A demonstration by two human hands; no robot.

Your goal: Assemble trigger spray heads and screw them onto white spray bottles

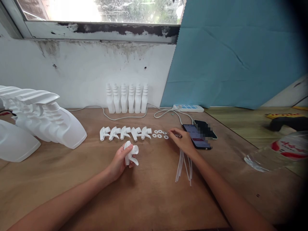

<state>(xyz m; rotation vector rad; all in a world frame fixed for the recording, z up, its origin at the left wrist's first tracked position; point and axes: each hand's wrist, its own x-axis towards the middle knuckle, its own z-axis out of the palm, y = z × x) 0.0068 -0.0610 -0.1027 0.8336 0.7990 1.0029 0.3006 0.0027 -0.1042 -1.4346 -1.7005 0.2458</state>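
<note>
My left hand (120, 161) is closed round a white trigger spray head (130, 154), its round opening turned to the right. Several similar spray heads (125, 132) lie in a row just beyond it. My right hand (181, 138) reaches to the right end of a group of small white washers (159, 136); its fingertips are close to the outermost ones, and whether they hold one is too small to tell. Under the right wrist, thin white tubes (184, 166) lie on the brown table.
Several small white bottles (131, 99) stand against the wall. Large white bottles (64, 125) lie at the left. At the right are a phone (197, 138), a second dark device (205, 128), a power strip (189, 108), cables and a clear bottle (276, 152).
</note>
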